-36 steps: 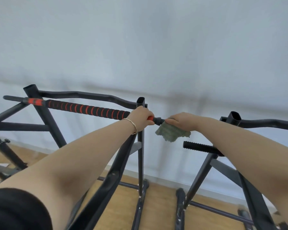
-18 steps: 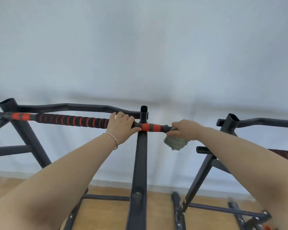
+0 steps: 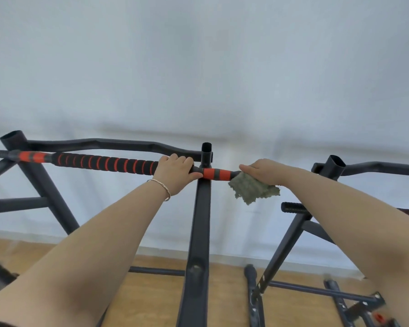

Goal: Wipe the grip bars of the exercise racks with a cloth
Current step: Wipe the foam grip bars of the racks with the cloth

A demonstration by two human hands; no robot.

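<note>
Seemingly midway, the left hand (image 3: 175, 169) clasped the striped bar (image 3: 104, 162) while the right hand (image 3: 262, 171) gripped the cloth (image 3: 253, 188) round its three-o'clock end, the four-o'clock grip (image 3: 292, 207) likely awaiting wiping.

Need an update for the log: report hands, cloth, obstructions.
Left hand gripping striped grip bar beside upright post. Right hand holding green cloth at bar's right end. Nothing blocking.

Plain pale grey-blue wall (image 3: 198, 67), white baseboard (image 3: 229, 257), light wooden floor (image 3: 156, 300)
</note>
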